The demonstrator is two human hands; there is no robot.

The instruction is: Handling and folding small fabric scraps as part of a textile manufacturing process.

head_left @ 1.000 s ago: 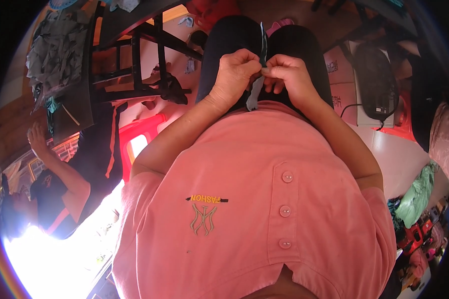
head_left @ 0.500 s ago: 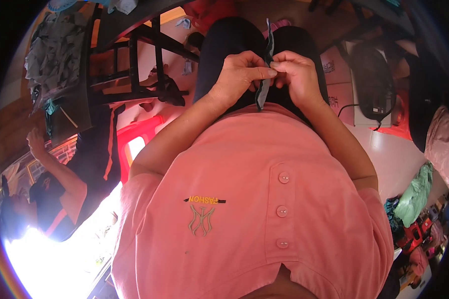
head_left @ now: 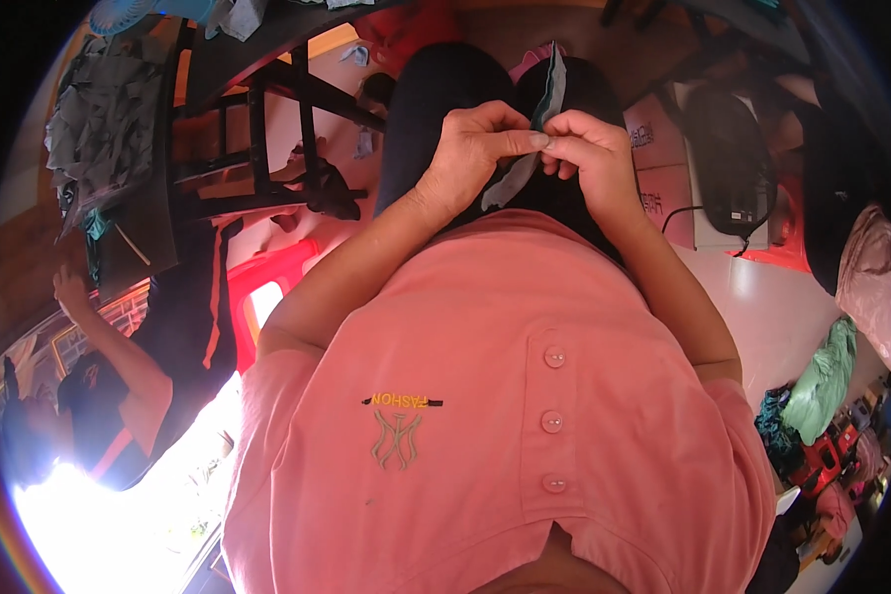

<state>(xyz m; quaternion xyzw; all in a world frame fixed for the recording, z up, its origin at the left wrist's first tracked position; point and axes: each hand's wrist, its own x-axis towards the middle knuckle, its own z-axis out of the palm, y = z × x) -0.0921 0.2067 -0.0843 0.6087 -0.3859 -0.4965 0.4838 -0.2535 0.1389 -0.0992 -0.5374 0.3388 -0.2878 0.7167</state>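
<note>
We clamp left fingers (head_left: 517, 145) and right fingers (head_left: 574, 150) on the strip (head_left: 555, 87): likely light and soft, best pinched mid-length between them.

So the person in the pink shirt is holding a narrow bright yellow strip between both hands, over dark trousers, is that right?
Not quite: the narrow strip is greyish, not bright yellow, as the head view shows. The rest stands: the left hand and right hand hold it between them, over the dark trousers.
</note>
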